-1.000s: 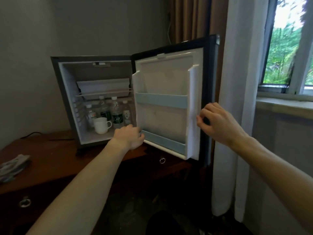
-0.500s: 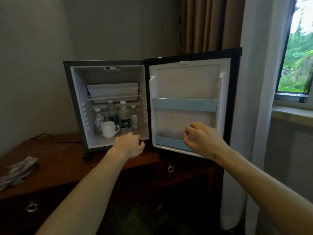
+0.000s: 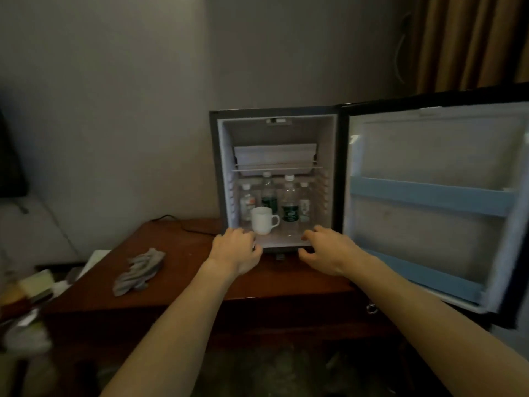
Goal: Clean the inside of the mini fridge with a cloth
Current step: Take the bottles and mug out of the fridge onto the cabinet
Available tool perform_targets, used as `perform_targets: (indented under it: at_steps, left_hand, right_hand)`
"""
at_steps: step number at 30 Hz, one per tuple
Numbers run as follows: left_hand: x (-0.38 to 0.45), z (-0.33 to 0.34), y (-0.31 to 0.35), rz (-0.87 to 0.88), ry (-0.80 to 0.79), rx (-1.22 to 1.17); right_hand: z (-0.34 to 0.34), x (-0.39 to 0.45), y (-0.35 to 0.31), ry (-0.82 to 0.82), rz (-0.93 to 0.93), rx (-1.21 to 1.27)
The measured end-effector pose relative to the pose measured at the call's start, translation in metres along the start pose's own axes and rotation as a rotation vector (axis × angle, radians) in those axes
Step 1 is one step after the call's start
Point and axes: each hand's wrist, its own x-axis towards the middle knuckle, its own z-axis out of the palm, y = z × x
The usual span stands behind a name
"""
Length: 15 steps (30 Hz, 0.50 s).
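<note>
The mini fridge point(image 3: 220, 167) stands on a dark wooden cabinet point(image 3: 200, 285) with its door point(image 3: 435, 156) swung wide open to the right. Inside, a white mug point(image 3: 262, 223) sits at the front and several water bottles point(image 3: 289, 207) stand behind it, under a wire shelf point(image 3: 276, 167) with a white tray. A grey cloth point(image 3: 138, 270) lies crumpled on the cabinet top, left of the fridge. My left hand point(image 3: 236, 249) and my right hand point(image 3: 329, 252) reach to the fridge's bottom front edge, fingers loosely bent, holding nothing.
A black cable point(image 3: 171, 220) runs along the cabinet's back edge. Clutter of papers and boxes point(image 3: 28, 290) lies at the far left. Brown curtains point(image 3: 463, 41) hang behind the door. A drawer ring pull point(image 3: 371, 308) shows under the door.
My right hand left the door and came in to the fridge's bottom front edge. The view swung left, and the cloth and left clutter show more fully.
</note>
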Motion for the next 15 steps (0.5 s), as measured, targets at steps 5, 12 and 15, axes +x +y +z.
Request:
perform_targets:
  at_steps: [5,12,15]
  left_hand:
    - [0.025,0.005,-0.019,-0.033,-0.013,-0.039]
    - [0.098,0.018,-0.011,-0.04,-0.006,-0.038]
    - [0.141,0.023,-0.009,-0.043,-0.003,-0.056]
  right_hand:
    - [0.018,0.056,-0.011,-0.058,0.056,0.037]
    - [0.05,0.154,0.013,-0.041,0.329,0.254]
    - [0.062,0.201,0.028,-0.022,0.438,0.418]
